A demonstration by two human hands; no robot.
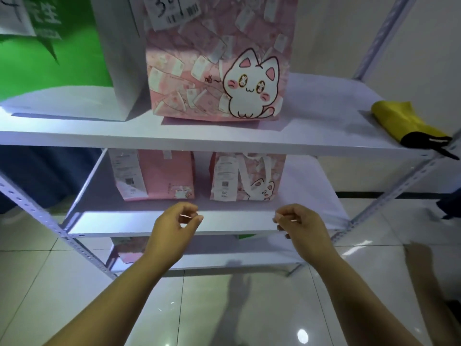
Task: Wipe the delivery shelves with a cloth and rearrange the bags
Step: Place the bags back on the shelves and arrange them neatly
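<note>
A white metal shelf unit fills the view. On the upper shelf stand a green bag, a white bag and a large pink cat bag. A folded yellow and black cloth lies at that shelf's right end. Two smaller pink bags stand on the middle shelf. My left hand and my right hand hover in front of the middle shelf's front edge, fingers loosely curled, holding nothing and touching no bag.
A lower shelf holds another pink bag, mostly hidden. Perforated uprights frame the unit. Glossy tiled floor lies below. A dark blue object sits behind the left side.
</note>
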